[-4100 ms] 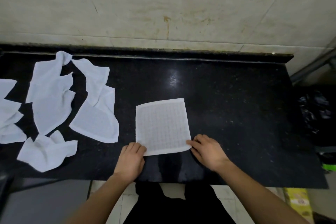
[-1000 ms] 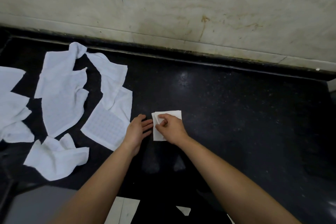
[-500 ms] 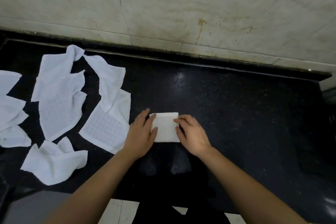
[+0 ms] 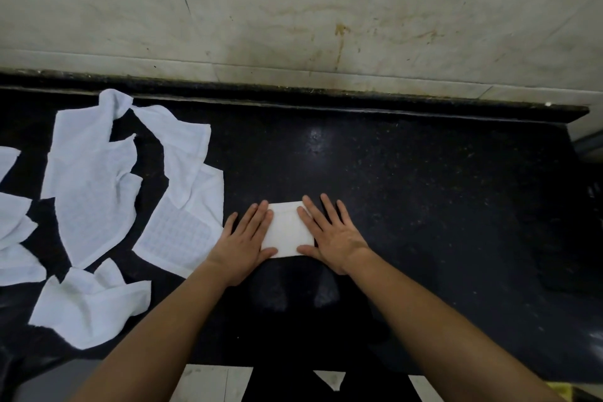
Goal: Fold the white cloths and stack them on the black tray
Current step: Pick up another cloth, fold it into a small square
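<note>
fig. folded white cloth point(image 4: 287, 228), a small thick rectangle, lay flat on the black counter point(image 4: 424, 199) directly in front of the person. left hand point(image 4: 243, 245) and right hand point(image 4: 332, 235) rested palm-down, fingers straight and spread, pressing its left and right edges (thumbs along its near edge) and gripping nothing. unfolded pieces lay crumpled to the left: a long cloth point(image 4: 91, 192), a waffle-patterned cloth point(image 4: 182, 235) just beside the left hand, a bunched cloth point(image 4: 88, 307) near the counter's front edge, and further cloths point(image 4: 13, 225) at far left. a stained pale wall point(image 4: 293, 10) rose behind.
</note>
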{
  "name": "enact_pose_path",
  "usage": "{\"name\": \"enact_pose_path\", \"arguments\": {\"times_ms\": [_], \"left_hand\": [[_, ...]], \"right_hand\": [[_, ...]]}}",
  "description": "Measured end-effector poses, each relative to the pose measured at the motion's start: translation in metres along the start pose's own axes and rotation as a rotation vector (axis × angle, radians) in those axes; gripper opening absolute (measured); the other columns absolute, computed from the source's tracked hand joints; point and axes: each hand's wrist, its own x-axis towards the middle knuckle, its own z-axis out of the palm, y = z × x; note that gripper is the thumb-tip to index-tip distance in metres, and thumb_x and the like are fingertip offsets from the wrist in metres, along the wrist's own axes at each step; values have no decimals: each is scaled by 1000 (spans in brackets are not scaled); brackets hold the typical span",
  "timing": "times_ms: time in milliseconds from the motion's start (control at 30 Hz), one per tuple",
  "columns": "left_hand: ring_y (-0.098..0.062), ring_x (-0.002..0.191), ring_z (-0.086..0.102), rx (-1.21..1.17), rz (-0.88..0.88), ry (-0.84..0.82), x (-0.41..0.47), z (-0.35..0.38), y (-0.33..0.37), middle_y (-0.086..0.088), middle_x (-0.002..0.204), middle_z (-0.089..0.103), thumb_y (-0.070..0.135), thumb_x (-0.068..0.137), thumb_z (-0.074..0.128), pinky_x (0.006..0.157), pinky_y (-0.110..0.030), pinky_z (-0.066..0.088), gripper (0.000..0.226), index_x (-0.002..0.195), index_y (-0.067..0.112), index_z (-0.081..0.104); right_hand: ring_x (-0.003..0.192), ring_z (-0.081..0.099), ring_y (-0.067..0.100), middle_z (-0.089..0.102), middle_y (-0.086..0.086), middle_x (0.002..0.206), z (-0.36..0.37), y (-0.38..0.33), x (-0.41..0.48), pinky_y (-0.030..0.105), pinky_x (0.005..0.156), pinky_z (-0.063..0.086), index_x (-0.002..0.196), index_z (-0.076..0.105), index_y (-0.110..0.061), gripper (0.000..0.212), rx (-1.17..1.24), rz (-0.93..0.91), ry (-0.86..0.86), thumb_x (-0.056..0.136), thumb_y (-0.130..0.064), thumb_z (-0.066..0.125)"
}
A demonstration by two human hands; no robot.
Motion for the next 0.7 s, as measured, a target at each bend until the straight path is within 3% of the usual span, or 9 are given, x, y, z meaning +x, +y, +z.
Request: {"name": "enact_pose_path", "arguments": {"times_ms": [133, 200, 267, 333, 400, 500, 700], "left_hand": [[-21, 150, -12, -12, -9, -30, 0, -6, 3, -6, 162, -17, 67, 90, -6, 120, -52, 17, 85, 155, 13, -11], [-19, 150, -17, -50, -14, -59, -1, -13, 8, -2, 161, -26, 68, 89, 0, 123, -48, 7, 85, 155, 16, -16], [-20, 153, -2, -170, -66, -10, -3, -24, 13, 0, 166, -6, 68, 92, 30, 122, -43, 10, 87, 158, 20, 1], [-23, 148, 20, -319, -140, 99, -7, -28, 17, 0, 162, 21, 69, 85, 52, 119, -41, 21, 92, 156, 20, 21], [-26, 137, 37, -381, -215, 176, -16, -25, 25, -2, 152, 39, 73, 84, 45, 112, -40, 32, 89, 152, 17, 32], [-27, 120, 50, -390, -315, 211, -30, -20, 41, -6, 136, 55, 69, 85, 18, 99, -39, 41, 87, 149, 13, 37], [-26, 123, 50, -429, -376, 76, -47, -14, 51, -6, 136, 56, 51, 98, 45, 99, -40, 41, 69, 152, 13, 26]], "right_hand": [[149, -24, 36, -36, 4, 159, -5, -6, -1, 56, 122, -5, 154, -25, -19, 83, 4, 12, -18, 99, -66, 16], [151, -17, 34, -29, 9, 162, -5, -9, -8, 52, 123, -1, 157, -15, -20, 83, 134, 37, 24, 99, -65, 23], [152, -4, 31, -15, 11, 166, -5, -11, -20, 47, 123, 5, 160, 0, -22, 80, 356, 143, 111, 99, -64, 30], [147, 18, 29, 12, 13, 163, -5, -14, -30, 42, 119, 19, 158, 18, -20, 73, 484, 275, 207, 99, -61, 36], [133, 37, 25, 37, 8, 148, -2, -19, -37, 37, 111, 31, 151, 36, -20, 63, 497, 356, 262, 100, -57, 39], [121, 46, 20, 47, 1, 132, 2, -27, -41, 34, 103, 37, 138, 53, -25, 47, 582, 381, 268, 99, -50, 48], [104, 57, 16, 51, -6, 109, -10, -31, -38, 29, 84, 47, 101, 62, -29, 11, 873, 437, 167, 90, -29, 61]]}}
